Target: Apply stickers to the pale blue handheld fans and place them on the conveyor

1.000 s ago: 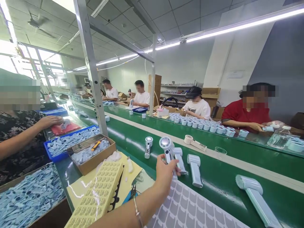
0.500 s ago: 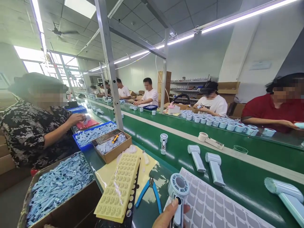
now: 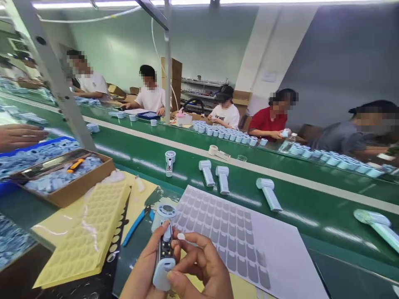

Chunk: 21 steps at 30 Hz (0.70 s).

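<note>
While left hand (image 3: 146, 270) grips fan (image 3: 164, 245) | right hand (image 3: 199, 265) curled (fingertips pinching it)

Three pale blue fans (image 3: 215, 176) are lying on the green belt (image 3: 280, 195), blue pliers (image 3: 137, 224) are resting beside a yellow sticker sheet (image 3: 87, 232), and people (image 3: 151, 93) are sitting behind.

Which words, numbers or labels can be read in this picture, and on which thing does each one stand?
No text can be read.
The white sheet bears only blank grey stickers.
The yellow sheet shows embossed shapes without print.
The handheld fan, held by the left hand and the right hand, shows no readable marking.
The far cardboard boxes are blurred.
</note>
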### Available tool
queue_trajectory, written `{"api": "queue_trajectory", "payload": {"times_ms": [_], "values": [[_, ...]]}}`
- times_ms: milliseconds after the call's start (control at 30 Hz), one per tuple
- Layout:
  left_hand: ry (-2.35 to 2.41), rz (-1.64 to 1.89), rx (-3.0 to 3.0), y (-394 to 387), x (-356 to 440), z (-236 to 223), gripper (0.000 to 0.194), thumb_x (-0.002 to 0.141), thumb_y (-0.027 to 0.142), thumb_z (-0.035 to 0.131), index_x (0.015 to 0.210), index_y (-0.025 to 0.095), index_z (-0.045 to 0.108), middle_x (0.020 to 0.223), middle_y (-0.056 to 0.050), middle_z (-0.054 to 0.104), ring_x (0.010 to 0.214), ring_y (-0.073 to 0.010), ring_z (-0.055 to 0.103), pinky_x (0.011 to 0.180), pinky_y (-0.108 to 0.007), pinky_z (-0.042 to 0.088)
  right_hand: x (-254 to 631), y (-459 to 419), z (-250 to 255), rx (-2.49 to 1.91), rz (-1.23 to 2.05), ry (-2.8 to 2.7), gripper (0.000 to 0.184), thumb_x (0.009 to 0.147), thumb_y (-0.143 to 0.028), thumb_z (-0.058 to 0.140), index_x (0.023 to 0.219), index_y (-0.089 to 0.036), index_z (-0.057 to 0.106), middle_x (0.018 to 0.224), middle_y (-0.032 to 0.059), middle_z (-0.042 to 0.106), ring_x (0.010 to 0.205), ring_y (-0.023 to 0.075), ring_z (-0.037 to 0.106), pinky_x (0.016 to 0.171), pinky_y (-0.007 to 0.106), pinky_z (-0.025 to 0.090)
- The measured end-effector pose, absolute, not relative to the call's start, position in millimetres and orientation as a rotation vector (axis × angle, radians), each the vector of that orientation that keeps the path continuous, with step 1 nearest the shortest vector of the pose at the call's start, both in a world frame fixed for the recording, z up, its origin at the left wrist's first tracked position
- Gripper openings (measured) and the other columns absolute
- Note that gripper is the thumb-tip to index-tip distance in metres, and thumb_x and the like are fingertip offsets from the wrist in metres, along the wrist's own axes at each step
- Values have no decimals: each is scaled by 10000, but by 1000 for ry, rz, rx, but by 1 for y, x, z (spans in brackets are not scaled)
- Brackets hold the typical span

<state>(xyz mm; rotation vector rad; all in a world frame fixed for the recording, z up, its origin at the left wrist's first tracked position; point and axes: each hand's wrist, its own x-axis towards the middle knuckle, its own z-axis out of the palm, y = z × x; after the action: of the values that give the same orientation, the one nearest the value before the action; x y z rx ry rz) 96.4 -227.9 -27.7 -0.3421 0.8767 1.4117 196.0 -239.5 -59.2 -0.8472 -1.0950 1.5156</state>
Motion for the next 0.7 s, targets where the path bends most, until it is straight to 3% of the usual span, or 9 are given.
{"api": "queue_trajectory", "payload": {"times_ms": [133, 700], "values": [[946, 1422, -342, -228, 99, -23, 79, 926, 152, 577, 850, 135, 587, 632, -19, 602, 443, -91, 589, 444, -170, 519, 197, -241, -43, -919, 1536, -1013, 467, 548, -194, 745, 999, -224, 629, 655, -25, 740, 1018, 263, 712, 826, 286, 594], [955, 1449, -269, -229, 103, -18, 86, 919, 124, 572, 837, 137, 594, 677, -29, 603, 508, -76, 585, 499, -147, 534, 199, -240, -33, -958, 1565, -987, 426, 542, -185, 703, 965, -212, 660, 620, -35, 723, 1038, 265, 691, 811, 300, 587]]}}
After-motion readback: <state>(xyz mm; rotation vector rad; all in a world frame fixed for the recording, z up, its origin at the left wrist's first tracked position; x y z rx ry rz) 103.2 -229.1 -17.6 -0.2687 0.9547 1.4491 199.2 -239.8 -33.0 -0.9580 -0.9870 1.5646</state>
